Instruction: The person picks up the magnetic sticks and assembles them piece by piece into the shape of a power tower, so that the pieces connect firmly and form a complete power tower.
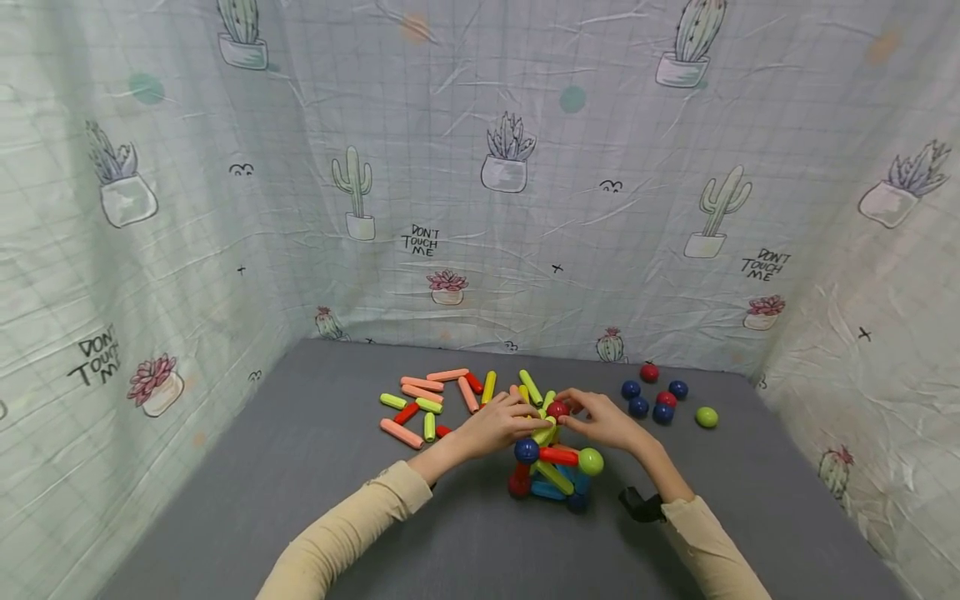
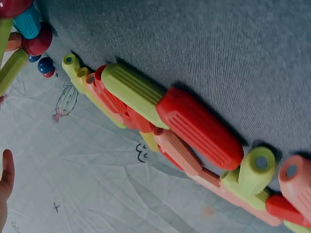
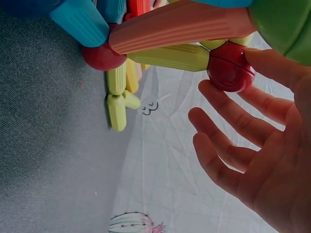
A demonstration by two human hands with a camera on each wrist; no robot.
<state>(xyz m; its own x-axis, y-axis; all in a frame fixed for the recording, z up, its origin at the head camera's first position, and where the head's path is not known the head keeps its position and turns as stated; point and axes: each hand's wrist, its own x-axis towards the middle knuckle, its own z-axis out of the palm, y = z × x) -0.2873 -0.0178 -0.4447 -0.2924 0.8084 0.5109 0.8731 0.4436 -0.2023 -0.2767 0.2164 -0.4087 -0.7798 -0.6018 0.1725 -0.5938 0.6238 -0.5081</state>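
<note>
My right hand [image 1: 609, 421] pinches a red ball [image 3: 231, 67] at the top of a magnetic stick-and-ball structure; thumb and index finger meet it while the other fingers stay loosely curved below. From the left, my left hand [image 1: 497, 429] reaches in, its fingertips at a yellow-green stick [image 1: 545, 433] just under that ball. Lower on the structure are a blue ball [image 1: 527, 451], a red stick [image 1: 558, 456], a green ball [image 1: 591, 462] and a dark red ball [image 1: 519, 485]. In the right wrist view, a salmon stick [image 3: 182, 28] spans the structure.
Loose salmon [image 1: 401, 434], red, yellow and yellow-green sticks [image 1: 392, 401] lie behind and left of the structure. At the back right sit several blue balls [image 1: 638, 407], red balls [image 1: 649, 372] and one green ball [image 1: 707, 417]. A cactus-print curtain [image 1: 465, 217] surrounds the grey table [image 1: 300, 475].
</note>
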